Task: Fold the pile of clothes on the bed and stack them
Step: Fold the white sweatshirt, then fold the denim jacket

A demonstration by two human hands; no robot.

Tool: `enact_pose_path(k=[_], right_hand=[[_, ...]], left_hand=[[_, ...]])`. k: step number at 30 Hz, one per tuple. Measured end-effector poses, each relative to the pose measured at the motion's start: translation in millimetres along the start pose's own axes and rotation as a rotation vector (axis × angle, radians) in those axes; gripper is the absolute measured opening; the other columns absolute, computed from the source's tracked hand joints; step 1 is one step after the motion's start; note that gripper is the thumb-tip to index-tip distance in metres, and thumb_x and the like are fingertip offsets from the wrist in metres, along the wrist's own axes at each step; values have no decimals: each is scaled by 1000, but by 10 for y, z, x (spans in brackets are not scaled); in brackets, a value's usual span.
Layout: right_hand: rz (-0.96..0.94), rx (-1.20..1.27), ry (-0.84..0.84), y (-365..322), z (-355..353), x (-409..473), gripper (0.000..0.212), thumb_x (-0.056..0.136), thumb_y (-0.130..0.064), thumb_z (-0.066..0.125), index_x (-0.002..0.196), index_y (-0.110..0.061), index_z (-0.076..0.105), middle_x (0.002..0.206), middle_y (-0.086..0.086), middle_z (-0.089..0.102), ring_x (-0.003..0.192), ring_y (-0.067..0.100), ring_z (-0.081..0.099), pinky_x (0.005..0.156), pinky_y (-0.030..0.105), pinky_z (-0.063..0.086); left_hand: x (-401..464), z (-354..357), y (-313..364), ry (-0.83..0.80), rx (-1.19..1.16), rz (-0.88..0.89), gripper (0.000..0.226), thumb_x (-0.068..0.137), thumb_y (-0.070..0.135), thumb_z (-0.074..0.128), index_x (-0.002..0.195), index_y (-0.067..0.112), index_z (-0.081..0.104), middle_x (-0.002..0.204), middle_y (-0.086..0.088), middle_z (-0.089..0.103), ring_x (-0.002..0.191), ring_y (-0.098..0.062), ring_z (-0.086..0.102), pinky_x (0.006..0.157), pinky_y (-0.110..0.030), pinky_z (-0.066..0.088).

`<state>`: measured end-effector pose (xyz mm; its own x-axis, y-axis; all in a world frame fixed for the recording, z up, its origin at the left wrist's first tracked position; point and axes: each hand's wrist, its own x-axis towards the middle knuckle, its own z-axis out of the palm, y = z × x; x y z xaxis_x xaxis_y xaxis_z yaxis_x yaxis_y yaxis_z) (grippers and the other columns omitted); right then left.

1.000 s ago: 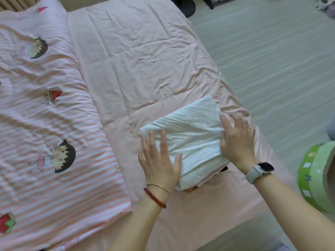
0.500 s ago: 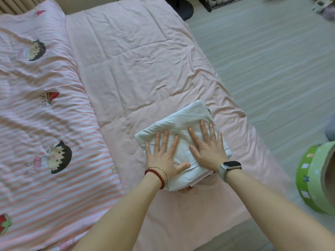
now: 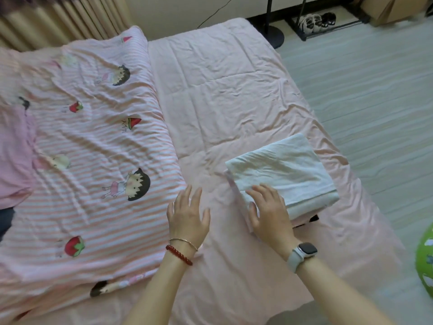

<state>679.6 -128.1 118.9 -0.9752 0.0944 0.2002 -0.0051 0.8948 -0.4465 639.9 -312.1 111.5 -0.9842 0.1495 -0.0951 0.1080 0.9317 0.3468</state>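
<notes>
A folded white garment (image 3: 284, 171) tops a small stack of folded clothes near the right edge of the pink bed (image 3: 222, 90); pink and dark layers peek out beneath it. My right hand (image 3: 269, 212) rests with straight fingers on the stack's near-left corner. My left hand (image 3: 187, 214) hovers open over the bare sheet, left of the stack, touching no garment. A pink garment (image 3: 14, 158) and a dark one (image 3: 4, 221) lie at the far left edge of the view.
A pink striped quilt with cartoon prints (image 3: 89, 160) covers the bed's left half. To the right is pale floor, with a green round object (image 3: 425, 259) at the edge. A black lamp base (image 3: 273, 35) and a shoe rack (image 3: 318, 22) stand beyond the bed.
Both hands pressed flat on the white garment before. My left hand has lifted off to the left, my right hand slid to the stack's near-left corner, and the view swung left.
</notes>
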Motion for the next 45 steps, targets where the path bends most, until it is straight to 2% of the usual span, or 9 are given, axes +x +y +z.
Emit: enact_pose_path(k=[5, 13, 23, 28, 31, 33, 38, 41, 45], right_hand=[[-62, 46, -307, -954, 655, -464, 32, 66, -7, 77, 97, -10, 70, 96, 7, 68, 98, 32, 65, 79, 45, 51], [-251, 62, -586, -2984, 1893, -569, 38, 96, -25, 38, 133, -21, 47, 129, -2, 53, 123, 19, 41, 96, 30, 30], [-207, 2, -803, -5492, 3450, -363, 46, 98, -25, 35, 144, -20, 28, 144, 2, 36, 128, 25, 37, 97, 35, 40], [-174, -33, -808, -5895, 4103, -180, 49, 98, -26, 37, 145, -19, 25, 146, 4, 32, 130, 25, 34, 98, 35, 40], [-180, 14, -790, -5958, 4375, -88, 49, 98, -25, 39, 144, -17, 27, 145, 6, 34, 130, 25, 36, 97, 35, 40], [-104, 140, -754, -5974, 4493, -59, 46, 98, -25, 41, 142, -15, 32, 142, 6, 38, 126, 23, 42, 94, 30, 39], [493, 723, -659, -6123, 4578, 141, 54, 93, -43, 48, 140, -18, 35, 132, 0, 46, 116, 18, 49, 85, 31, 44], [875, 1161, -711, -6372, 4625, 314, 62, 85, -47, 60, 136, -22, 35, 132, -3, 49, 114, 23, 55, 81, 39, 53], [446, 792, -743, -6652, 4571, 4, 31, 85, -4, 57, 115, -11, 53, 95, 5, 64, 84, 22, 61, 64, 20, 50]], left_hand=[[-743, -361, -1276, -159, 123, -252, 54, 92, 34, 45, 143, 29, 28, 151, 5, 24, 135, -13, 26, 106, -31, 25], [-1595, -1262, -3639, -1, 49, -586, 45, 91, 24, 48, 136, 19, 44, 138, -3, 45, 126, -22, 39, 101, -38, 33], [-1418, -1793, -6523, -17, -14, -577, 42, 92, 24, 45, 133, 16, 43, 138, -6, 41, 124, -23, 38, 101, -34, 32], [-812, -1657, -7422, -92, 19, -524, 64, 93, 30, 47, 147, 20, 14, 155, -1, 9, 141, -23, 10, 106, -46, 28], [-472, -1487, -7805, -175, 36, -562, 73, 92, 43, 49, 148, 22, 7, 156, -2, 9, 143, -25, 7, 109, -49, 19], [-345, -1387, -7922, -100, -21, -559, 50, 94, 35, 48, 139, 17, 35, 142, -10, 39, 131, -28, 34, 105, -45, 27], [-643, -1434, -7726, 328, -303, -307, 19, 90, 9, 55, 103, -2, 63, 94, -18, 64, 91, -34, 59, 75, -39, 43], [-1274, -1487, -7334, 196, -431, -82, 26, 86, 23, 53, 94, 3, 67, 81, -8, 66, 79, -20, 60, 69, -30, 44], [-1893, -1450, -7056, -132, -568, -176, 23, 83, 30, 67, 95, 10, 71, 89, 3, 67, 86, -13, 62, 80, -34, 49]])
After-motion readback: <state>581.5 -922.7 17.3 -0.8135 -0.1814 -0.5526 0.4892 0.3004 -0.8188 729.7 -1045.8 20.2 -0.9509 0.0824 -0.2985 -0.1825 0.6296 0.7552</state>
